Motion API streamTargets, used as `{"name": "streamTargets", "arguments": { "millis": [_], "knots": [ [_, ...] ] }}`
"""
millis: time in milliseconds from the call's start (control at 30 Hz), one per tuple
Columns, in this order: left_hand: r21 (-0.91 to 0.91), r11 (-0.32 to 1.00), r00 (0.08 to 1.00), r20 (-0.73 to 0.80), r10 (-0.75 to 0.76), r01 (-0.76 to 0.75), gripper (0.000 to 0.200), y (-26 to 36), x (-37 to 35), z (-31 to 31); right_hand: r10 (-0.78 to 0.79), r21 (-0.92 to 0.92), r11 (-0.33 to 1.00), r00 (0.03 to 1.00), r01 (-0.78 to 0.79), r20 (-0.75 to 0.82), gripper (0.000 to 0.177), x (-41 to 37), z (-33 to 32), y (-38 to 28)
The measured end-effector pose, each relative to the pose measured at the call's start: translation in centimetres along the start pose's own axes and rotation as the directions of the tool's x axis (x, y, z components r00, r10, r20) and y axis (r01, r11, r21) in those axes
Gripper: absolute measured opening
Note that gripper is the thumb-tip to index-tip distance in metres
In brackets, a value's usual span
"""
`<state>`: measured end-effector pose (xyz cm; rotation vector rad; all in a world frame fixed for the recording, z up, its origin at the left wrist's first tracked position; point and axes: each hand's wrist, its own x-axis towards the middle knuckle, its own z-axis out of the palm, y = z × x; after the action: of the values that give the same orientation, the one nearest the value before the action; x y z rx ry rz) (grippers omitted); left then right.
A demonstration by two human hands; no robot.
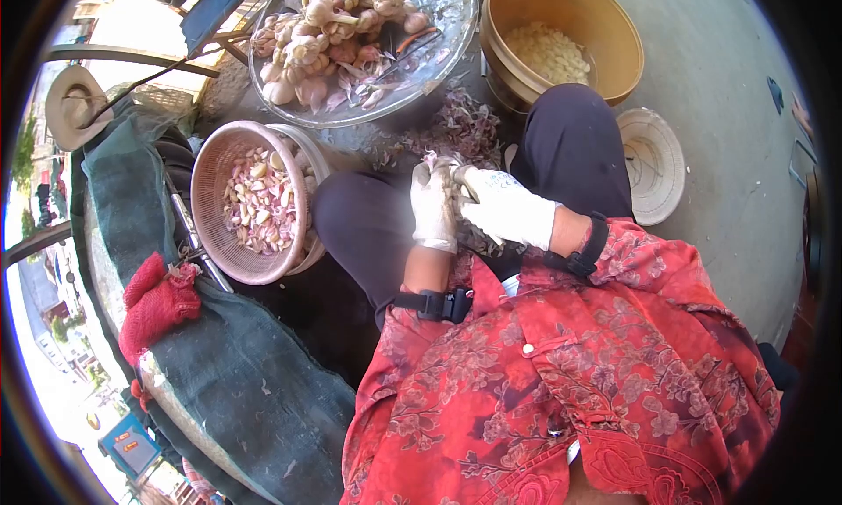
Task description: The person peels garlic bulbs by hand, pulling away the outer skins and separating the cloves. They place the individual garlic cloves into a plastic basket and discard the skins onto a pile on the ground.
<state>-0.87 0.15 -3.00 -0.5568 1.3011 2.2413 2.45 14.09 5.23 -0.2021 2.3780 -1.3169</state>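
Note:
My left hand [432,209], in a whitish work glove, is closed in front of my knees. A pinkish-purple bit of garlic [431,159] shows at its fingertips. My right hand [506,207], gloved too, presses against it with curled fingers; what it grips is hidden. Loose garlic skins [460,124] lie on the floor just beyond. Whole garlic bulbs [329,32] are heaped on a round metal tray [438,62], beside an orange-handled tool [416,40]. To the left, a pink mesh basket [203,216] holds many separated cloves [261,198].
A tan bucket [618,45] with pale peeled cloves [551,53] stands beyond my right knee. Right of that knee is a whitish woven basket [653,167]. Dark green netting [254,373] with a red mesh piece [158,308] lies along my left. A straw hat [74,106] is at far left.

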Motion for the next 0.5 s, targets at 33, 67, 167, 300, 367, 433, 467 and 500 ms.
{"name": "streamTargets", "arguments": {
  "millis": [33, 67, 167, 300, 367, 433, 467, 500],
  "knots": [
    [0.001, 1.000, 1.000, 0.001, 0.003, -0.003, 0.013, 0.1, -0.1, 0.2, -0.036, 0.020, 0.999, 0.995, 0.037, -0.088, 0.030, 0.0, 0.3, 0.4],
    [0.001, 1.000, 1.000, -0.010, -0.004, 0.004, 0.012, 0.3, -0.3, 0.3, -0.042, 0.019, 0.999, 0.995, 0.043, -0.088, 0.030, 0.0, 0.3, 0.9],
    [-0.018, 1.000, 0.999, -0.049, 0.007, -0.008, 0.012, 2.1, -2.4, 2.6, 0.053, 0.133, 0.990, 0.997, -0.046, -0.050, 0.028, -0.2, -0.4, 1.0],
    [-0.007, 0.995, 0.995, 0.016, 0.097, -0.097, 0.012, 1.8, -2.2, 2.0, 0.042, 0.298, 0.954, 0.996, -0.018, -0.073, 0.025, -0.2, -0.1, 2.6],
    [-0.025, 0.997, 0.998, 0.008, 0.070, -0.070, 0.012, 1.9, -2.5, 2.4, 0.075, 0.350, 0.936, 0.995, -0.047, -0.068, 0.023, -0.4, -0.5, 2.7],
    [-0.042, 0.998, 0.999, -0.002, 0.040, -0.040, 0.012, 2.2, -3.0, 2.4, 0.154, 0.523, 0.845, 0.987, -0.110, -0.042, 0.019, -0.8, -1.1, 1.9],
    [-0.015, 1.000, 0.999, 0.052, 0.012, -0.011, 0.012, 2.4, -3.1, 2.0, 0.152, 0.522, 0.846, 0.987, -0.107, -0.044, 0.019, -0.8, -1.2, 1.8],
    [0.014, 1.000, 0.994, 0.105, -0.018, 0.017, 0.012, 2.9, -3.5, 2.2, 0.218, 0.584, 0.796, 0.976, -0.159, -0.032, 0.019, -0.8, -1.4, 1.7]
  ]
}}
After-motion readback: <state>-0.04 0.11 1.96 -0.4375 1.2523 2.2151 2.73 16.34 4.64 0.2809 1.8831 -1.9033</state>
